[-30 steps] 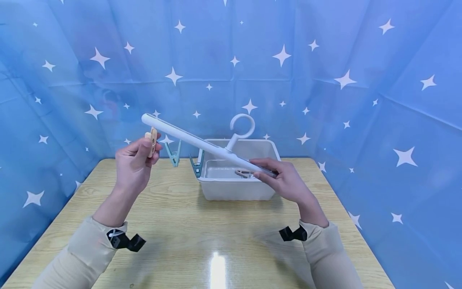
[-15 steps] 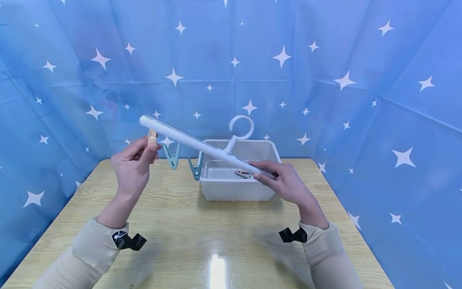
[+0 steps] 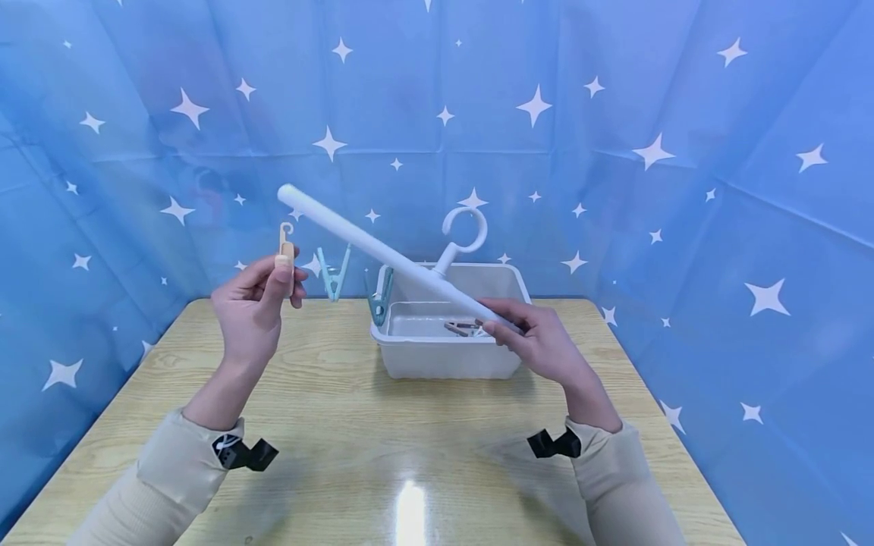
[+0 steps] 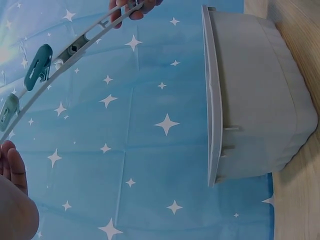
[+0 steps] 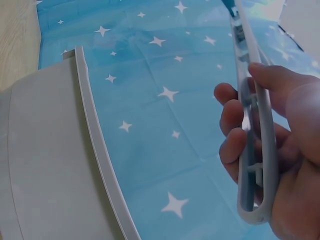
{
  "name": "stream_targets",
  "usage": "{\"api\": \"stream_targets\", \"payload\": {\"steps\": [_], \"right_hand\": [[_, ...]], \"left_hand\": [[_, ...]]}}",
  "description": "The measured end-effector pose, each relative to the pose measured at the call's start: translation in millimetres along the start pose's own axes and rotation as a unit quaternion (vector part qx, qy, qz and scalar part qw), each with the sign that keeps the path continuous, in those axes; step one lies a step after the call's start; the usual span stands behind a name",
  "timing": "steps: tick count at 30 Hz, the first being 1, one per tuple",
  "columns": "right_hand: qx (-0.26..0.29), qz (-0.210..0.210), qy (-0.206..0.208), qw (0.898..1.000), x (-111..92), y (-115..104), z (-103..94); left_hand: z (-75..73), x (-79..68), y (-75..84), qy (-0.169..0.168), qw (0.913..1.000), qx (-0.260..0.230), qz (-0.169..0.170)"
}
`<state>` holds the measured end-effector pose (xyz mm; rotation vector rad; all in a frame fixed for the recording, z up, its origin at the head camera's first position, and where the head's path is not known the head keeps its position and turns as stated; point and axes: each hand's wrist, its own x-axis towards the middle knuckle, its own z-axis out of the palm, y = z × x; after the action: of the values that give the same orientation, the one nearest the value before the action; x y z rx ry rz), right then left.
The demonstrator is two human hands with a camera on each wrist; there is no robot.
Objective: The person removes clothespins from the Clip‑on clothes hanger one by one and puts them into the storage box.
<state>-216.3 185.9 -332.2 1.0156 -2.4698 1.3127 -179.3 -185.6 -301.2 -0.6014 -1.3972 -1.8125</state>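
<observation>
A white hanger (image 3: 382,250) with a round hook slants up to the left in the head view. My right hand (image 3: 529,334) grips its lower right end, fingers curled round the bar in the right wrist view. Two teal clothespins hang from the hanger, a lighter one (image 3: 333,280) toward its left end and a darker one (image 3: 378,299) nearer the middle. Between thumb and fingers my left hand (image 3: 256,303) pinches a beige clothespin (image 3: 286,250), its small hook pointing up. This clothespin stands just below and apart from the hanger's left end.
Behind the hanger a white plastic basin (image 3: 447,358) stands on the wooden table (image 3: 382,440). Brown clothespins (image 3: 461,328) lie inside it. A blue curtain (image 3: 437,114) with white stars surrounds the table on the back and sides.
The hanger's left end has risen and tilted away from the left hand, and the teal clothespins swung with it. The beige clothespin's hook now shows, apart from the bar.
</observation>
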Motion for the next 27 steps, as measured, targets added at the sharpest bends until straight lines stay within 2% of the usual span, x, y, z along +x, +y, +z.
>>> {"api": "stream_targets", "payload": {"steps": [11,18,27], "right_hand": [[0.012,0.012,0.011,1.0,-2.0,0.9,-2.3],[0.019,0.011,0.02,1.0,-1.7,1.4,-3.6],[0.022,0.009,0.022,0.999,-2.7,1.1,-4.2]], "left_hand": [[2.8,-2.4,-9.6,-0.024,0.9995,0.019,-0.009],[2.2,-1.9,-12.5,-0.026,0.997,0.051,-0.052],[2.9,-2.4,-17.2,-0.033,0.9919,0.069,-0.102]]}}
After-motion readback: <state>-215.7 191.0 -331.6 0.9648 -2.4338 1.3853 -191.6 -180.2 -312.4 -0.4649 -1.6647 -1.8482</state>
